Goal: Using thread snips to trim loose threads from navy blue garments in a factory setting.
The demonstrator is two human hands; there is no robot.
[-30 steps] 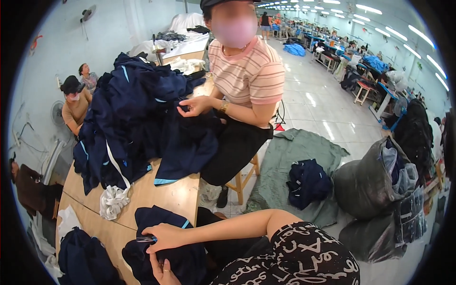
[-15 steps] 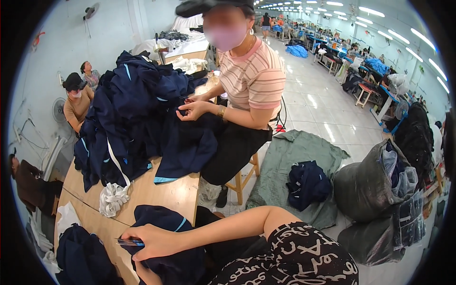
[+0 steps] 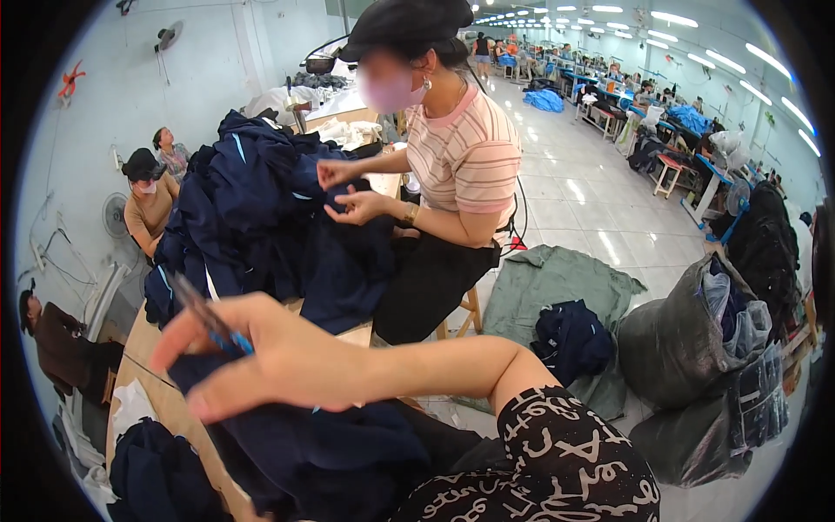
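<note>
My right hand (image 3: 291, 357) is raised over the near end of the table, its fingers bent around a small pair of thread snips (image 3: 209, 317). The snips have pointed metal blades and a bit of blue, and are blurred by motion. Under and behind this hand a dark navy garment (image 3: 322, 457) spreads across my lap and the table edge. My left hand does not show; the garment and right arm cover that area. Another navy garment (image 3: 161, 478) lies bunched at the lower left. Beyond my hand rises a large heap of navy garments (image 3: 252, 187) with light-blue trim.
A co-worker in a striped shirt (image 3: 465, 148) sits across the wooden table (image 3: 143, 357), hands raised beside the heap. On the floor to the right lie a green sheet (image 3: 548, 278) with a navy bundle (image 3: 570, 339) and stuffed grey sacks (image 3: 674, 339). Sewing stations stand farther back.
My right hand has lifted up and forward with the snips, and the navy garment under it has shifted. My left hand has gone out of sight. The co-worker's hands have moved apart.
</note>
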